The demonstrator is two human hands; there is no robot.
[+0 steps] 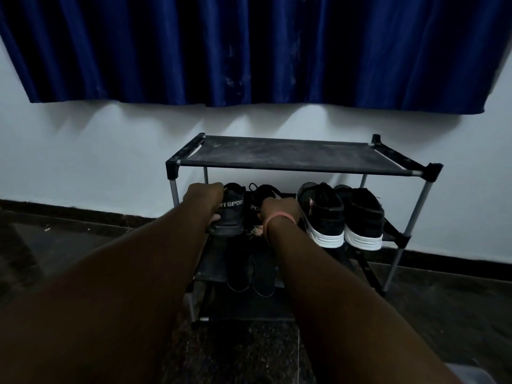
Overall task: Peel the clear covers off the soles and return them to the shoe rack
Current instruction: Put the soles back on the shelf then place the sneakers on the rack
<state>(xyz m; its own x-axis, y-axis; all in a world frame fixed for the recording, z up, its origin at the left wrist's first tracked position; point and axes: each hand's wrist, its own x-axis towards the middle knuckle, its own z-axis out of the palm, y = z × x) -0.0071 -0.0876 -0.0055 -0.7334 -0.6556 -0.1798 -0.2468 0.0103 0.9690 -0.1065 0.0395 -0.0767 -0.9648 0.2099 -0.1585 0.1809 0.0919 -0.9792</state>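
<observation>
A black shoe rack (pixel 299 170) stands against the wall. On its middle shelf sits a pair of black sport shoes, heels toward me. My left hand (pixel 205 198) grips the left black shoe (pixel 230 214) at its heel, thumb under the sole. My right hand (pixel 279 209), with a pink band on the wrist, holds the right black shoe (pixel 260 198), which the hand largely hides. No clear cover can be made out in the dim light.
A pair of black sneakers with white soles (pixel 340 217) sits at the right of the same shelf. Two dark insoles or flat shoes (pixel 250 270) lie on the shelf below. The top shelf is dusty. A blue curtain (pixel 249 51) hangs above. Dark floor in front.
</observation>
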